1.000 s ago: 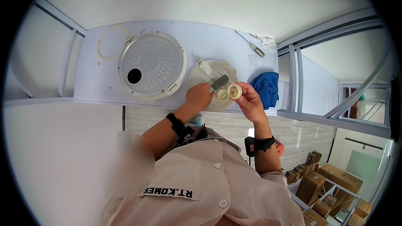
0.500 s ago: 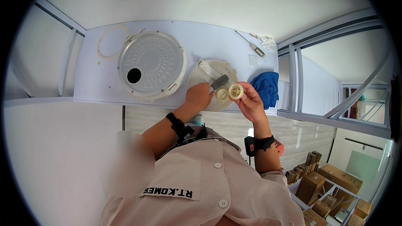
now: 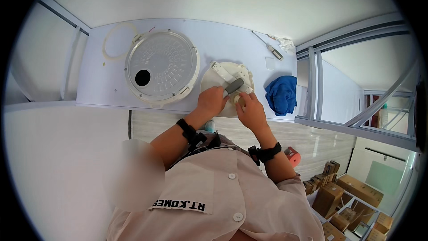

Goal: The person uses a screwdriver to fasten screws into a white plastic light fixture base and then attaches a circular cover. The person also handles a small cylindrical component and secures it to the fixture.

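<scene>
My left hand (image 3: 211,103) is closed around the lower end of a thick grey handle (image 3: 235,87); any far end of it is hidden by the hand. Beneath lies a round cream plastic lid (image 3: 211,79) with a white bracket (image 3: 220,70) across it. My right hand (image 3: 252,111) reaches down to the lid's near part. Its fingers pinch a small round cream cap (image 3: 236,100), mostly covered by them. Both hands work close together, just above the lid.
Left of the lid lies a large round cover (image 3: 167,62) with a black round spot; a thin cream ring (image 3: 104,44) is behind it. At the right are a bunched blue cloth (image 3: 281,96), a screwdriver (image 3: 275,52) and crumpled white tissue (image 3: 285,44). Cardboard boxes (image 3: 329,197) stand lower right.
My right hand has moved left and down with the small round cap, from beside the lid onto it, and turned over. My left hand keeps its hold on the grey handle.
</scene>
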Demonstrator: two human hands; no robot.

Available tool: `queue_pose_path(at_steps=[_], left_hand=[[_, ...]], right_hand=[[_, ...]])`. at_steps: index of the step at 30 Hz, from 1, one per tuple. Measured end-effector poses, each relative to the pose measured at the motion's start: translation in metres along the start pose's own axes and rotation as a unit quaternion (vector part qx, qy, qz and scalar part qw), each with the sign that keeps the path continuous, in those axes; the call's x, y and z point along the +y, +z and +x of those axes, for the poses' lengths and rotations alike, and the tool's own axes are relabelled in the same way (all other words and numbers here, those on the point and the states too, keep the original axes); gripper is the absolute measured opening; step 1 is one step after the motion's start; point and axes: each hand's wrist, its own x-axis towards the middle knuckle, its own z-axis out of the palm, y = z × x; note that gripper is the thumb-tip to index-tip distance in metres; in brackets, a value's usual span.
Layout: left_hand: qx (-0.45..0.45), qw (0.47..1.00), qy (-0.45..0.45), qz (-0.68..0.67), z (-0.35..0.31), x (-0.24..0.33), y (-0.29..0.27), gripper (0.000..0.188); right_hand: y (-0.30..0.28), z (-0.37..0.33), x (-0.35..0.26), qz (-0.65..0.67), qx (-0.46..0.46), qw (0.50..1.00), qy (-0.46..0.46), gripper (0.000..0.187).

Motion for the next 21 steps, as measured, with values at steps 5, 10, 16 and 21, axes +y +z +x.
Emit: queue_pose_path(at_steps=[5,10,16,21], left_hand=[[-0.003,1.0,-0.003,0.001,0.0,0.0,-0.002,0.032],[-0.001,1.0,-0.007,0.001,0.001,0.0,0.0,0.031],[-0.001,1.0,-0.007,0.006,0.001,0.0,0.0,0.031],[-0.002,1.0,-0.006,0.007,0.001,0.0,-0.001,0.031]], right_hand=[[0.008,0.007,-0.008,-0.072,-0.014,0.997,0.023,0.035],[0.014,0.012,-0.015,-0.097,-0.038,0.993,0.059,0.034],[0.015,0.013,-0.02,-0.12,-0.051,0.989,0.074,0.034],[0.022,0.011,-0.015,-0.144,-0.051,0.987,0.052,0.03]])
